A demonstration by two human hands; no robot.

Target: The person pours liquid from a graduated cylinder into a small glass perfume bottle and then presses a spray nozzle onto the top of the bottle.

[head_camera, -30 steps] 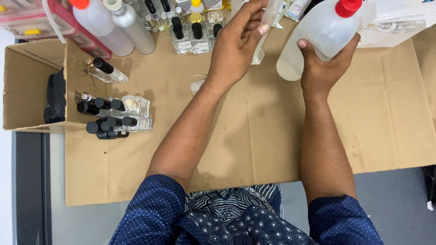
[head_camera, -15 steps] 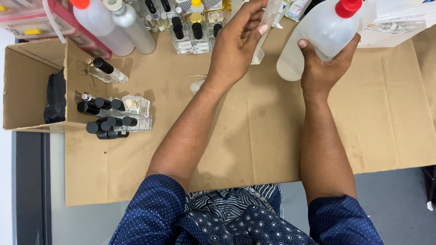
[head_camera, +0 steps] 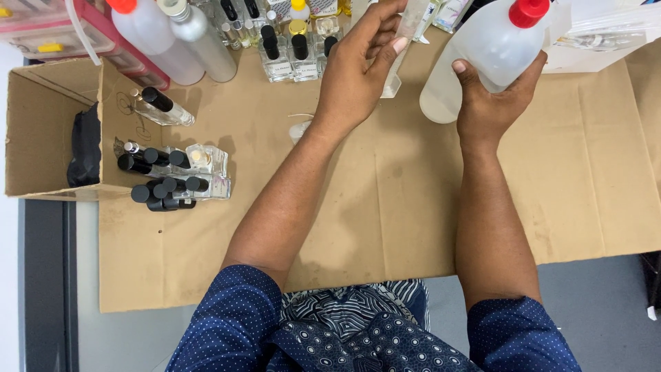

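- Two containers are held above the cardboard-covered table (head_camera: 385, 207): the large translucent bottle (head_camera: 475, 55) is clamped in the right hand (head_camera: 492, 103), tilted, red cap (head_camera: 529, 10) up-right, long axis diagonal.
- Liquid could be spilled if the tilt is increased.
- A slim clear tube (head_camera: 406, 45), near-upright, is pinched by the left hand (head_camera: 361, 65); it could be dropped among the small perfume bottles (head_camera: 289, 48).

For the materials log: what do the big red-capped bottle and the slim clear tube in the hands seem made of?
Big red-capped bottle in the right hand: probably soft plastic, translucent and milky with a matte look. Slim clear tube in the left hand: see-through and glossy, glass or hard plastic; I cannot tell which.
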